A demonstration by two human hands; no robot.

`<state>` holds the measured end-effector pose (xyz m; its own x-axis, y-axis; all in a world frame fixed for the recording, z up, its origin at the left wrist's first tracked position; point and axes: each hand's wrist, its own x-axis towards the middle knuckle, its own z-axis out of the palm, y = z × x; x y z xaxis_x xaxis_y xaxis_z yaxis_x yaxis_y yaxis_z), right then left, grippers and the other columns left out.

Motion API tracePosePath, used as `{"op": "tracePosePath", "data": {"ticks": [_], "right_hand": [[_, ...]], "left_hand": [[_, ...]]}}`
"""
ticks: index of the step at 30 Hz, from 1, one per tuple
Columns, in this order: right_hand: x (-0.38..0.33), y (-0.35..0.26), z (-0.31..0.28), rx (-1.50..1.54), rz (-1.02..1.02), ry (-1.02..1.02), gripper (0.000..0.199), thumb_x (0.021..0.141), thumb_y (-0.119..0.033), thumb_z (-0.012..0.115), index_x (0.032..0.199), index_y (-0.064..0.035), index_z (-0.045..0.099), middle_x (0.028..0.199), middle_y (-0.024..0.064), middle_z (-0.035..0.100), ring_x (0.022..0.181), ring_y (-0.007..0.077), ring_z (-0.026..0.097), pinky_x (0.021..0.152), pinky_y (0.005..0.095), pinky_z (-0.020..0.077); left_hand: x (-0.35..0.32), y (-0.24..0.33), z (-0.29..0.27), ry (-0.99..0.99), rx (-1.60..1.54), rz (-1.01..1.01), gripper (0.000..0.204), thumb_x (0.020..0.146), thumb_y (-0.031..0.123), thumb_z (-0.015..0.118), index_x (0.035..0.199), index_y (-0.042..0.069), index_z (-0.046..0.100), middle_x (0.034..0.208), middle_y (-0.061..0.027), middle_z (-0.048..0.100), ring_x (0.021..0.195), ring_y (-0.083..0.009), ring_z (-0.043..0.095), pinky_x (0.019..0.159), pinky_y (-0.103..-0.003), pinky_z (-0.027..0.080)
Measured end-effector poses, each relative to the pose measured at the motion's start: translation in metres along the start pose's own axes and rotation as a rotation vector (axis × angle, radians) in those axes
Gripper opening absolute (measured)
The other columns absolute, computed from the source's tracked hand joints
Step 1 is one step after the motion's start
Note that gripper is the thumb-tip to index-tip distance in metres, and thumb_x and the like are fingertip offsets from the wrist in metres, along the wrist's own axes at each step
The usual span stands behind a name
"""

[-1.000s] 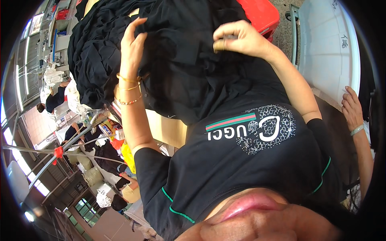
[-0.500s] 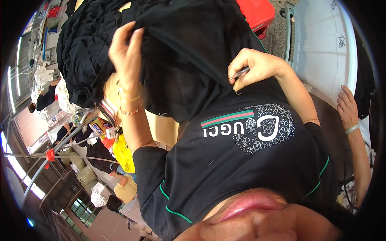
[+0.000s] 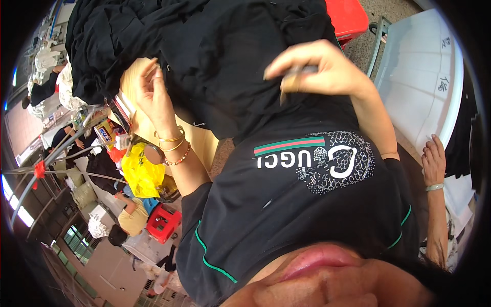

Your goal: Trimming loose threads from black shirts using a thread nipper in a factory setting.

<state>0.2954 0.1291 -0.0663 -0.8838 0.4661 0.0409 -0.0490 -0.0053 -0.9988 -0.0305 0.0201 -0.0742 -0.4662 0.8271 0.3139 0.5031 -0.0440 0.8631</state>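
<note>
Black garment pile (image 3: 169,46) fills the upper frame, heaped over a pale wooden table (image 3: 134,84) with one piece hanging toward the torso. Step looks like trimming or checking that piece. Right hand (image 3: 317,69) is bunched, fingers pinching a small greyish tool (image 3: 291,82), likely thread snips, held against the cloth. Left hand (image 3: 153,94) has fingers spread, flat on the fabric edge beside the table. Next move likely needs the left hand to pull cloth taut before the tool goes in. Room: white table (image 3: 424,82) close on the right with another person's hand (image 3: 434,161) on its rim, red crate (image 3: 350,18) above, clutter left; clearance tight
</note>
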Motion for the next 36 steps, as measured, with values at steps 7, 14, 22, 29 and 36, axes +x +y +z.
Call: {"op": "tracePosePath", "data": {"ticks": [7,14,22,29,36], "right_hand": [[0.001,0.041,-0.037,-0.423,0.049,0.603,0.035,0.08,-0.009,0.076,0.114,-0.0049,0.065,0.066,-0.0104,0.035,0.059,0.0009,0.03,0.055,0.0186,0.0271],[-0.016,0.011,-0.019,-0.424,-0.068,0.58,0.017,0.076,-0.006,0.079,0.084,-0.0029,0.064,0.069,-0.0073,0.053,0.061,-0.0001,0.042,0.055,0.0178,0.035],[-0.005,-0.012,0.018,-0.147,-0.214,-0.128,0.021,0.067,0.002,0.078,0.076,-0.0016,0.059,0.064,0.004,0.056,0.054,0.0132,0.053,0.048,0.0266,0.0379],[0.02,-0.006,0.057,0.015,-0.024,-0.418,0.015,0.079,-0.009,0.072,0.084,0.001,0.062,0.075,0.0099,0.066,0.065,0.019,0.065,0.06,0.0288,0.0477],[0.023,0.007,0.04,-0.381,0.087,-0.364,0.021,0.08,-0.014,0.072,0.094,0.0013,0.067,0.081,0.0125,0.069,0.074,0.0238,0.068,0.067,0.0318,0.0517]], "left_hand": [[-0.014,0.088,0.05,-0.37,-0.563,-0.313,0.03,0.097,0.011,0.052,0.123,-0.004,0.055,0.105,-0.0121,0.066,0.082,-0.0143,0.065,0.067,-0.022,0.052],[-0.03,0.078,0.095,-0.454,-0.87,-0.496,0.031,0.097,0.018,0.055,0.122,0.0,0.056,0.104,-0.0127,0.066,0.088,-0.0218,0.068,0.08,-0.032,0.056],[-0.041,0.059,0.067,-0.228,-0.951,-0.585,0.046,0.098,0.021,0.052,0.136,0.001,0.037,0.118,-0.0168,0.056,0.1,-0.0307,0.064,0.085,-0.042,0.055],[-0.054,0.057,0.05,-0.081,-0.731,-0.443,0.049,0.093,0.011,0.06,0.136,0.003,0.038,0.113,-0.0113,0.055,0.086,-0.0148,0.063,0.074,-0.027,0.054],[-0.057,0.067,0.066,-0.114,-0.424,-0.214,0.033,0.092,-0.002,0.058,0.124,-0.001,0.054,0.105,-0.0055,0.059,0.072,-0.0068,0.059,0.054,-0.016,0.044]]}}
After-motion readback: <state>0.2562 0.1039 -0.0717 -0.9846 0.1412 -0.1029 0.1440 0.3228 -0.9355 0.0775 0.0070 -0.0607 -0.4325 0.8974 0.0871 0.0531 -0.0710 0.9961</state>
